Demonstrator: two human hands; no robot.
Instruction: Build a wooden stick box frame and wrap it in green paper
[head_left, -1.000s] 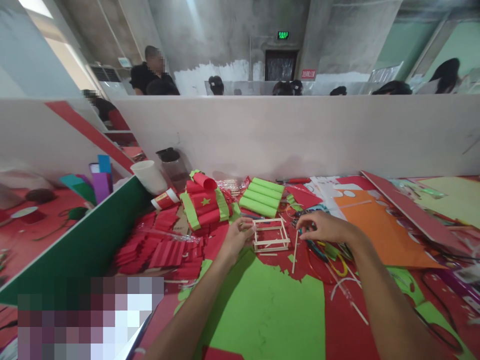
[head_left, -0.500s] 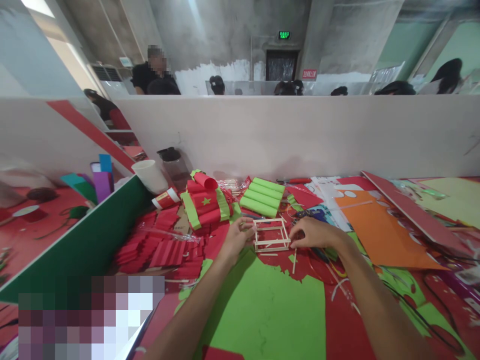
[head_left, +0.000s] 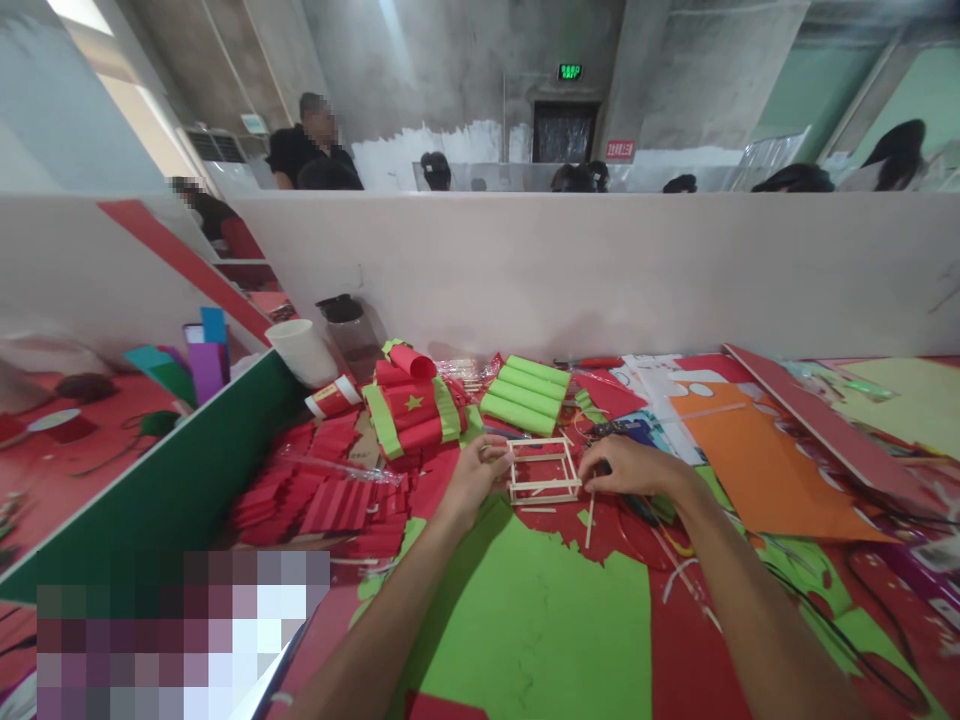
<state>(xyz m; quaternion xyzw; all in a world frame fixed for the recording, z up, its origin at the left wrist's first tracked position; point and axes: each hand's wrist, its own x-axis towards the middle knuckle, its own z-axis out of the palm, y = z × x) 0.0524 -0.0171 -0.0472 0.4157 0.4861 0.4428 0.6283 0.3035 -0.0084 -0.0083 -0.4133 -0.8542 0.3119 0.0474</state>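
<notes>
A small box-shaped frame of thin wooden sticks (head_left: pixel 541 497) stands on the red tabletop between my two hands. My left hand (head_left: pixel 480 475) is closed on its left side, thumb and fingers pinching the uprights. At the right side, the fingertips of my right hand (head_left: pixel 619 466) pinch the lower right corner. Loose stick pieces lie near it, one thin stick (head_left: pixel 590 520) below my right fingers. In front of the frame spreads a large green paper sheet (head_left: pixel 532 610) with a ragged far edge. Behind it rests a row of green paper rolls (head_left: pixel 525 394).
Red and green paper rolls with a yellow star (head_left: pixel 413 403) stand at left, beside folded red paper strips (head_left: pixel 330 505). A white cup (head_left: pixel 301 352) and a dark-lidded jar (head_left: pixel 349 330) are behind. Orange paper (head_left: pixel 757 460) lies at right. A white partition (head_left: pixel 570 265) runs behind.
</notes>
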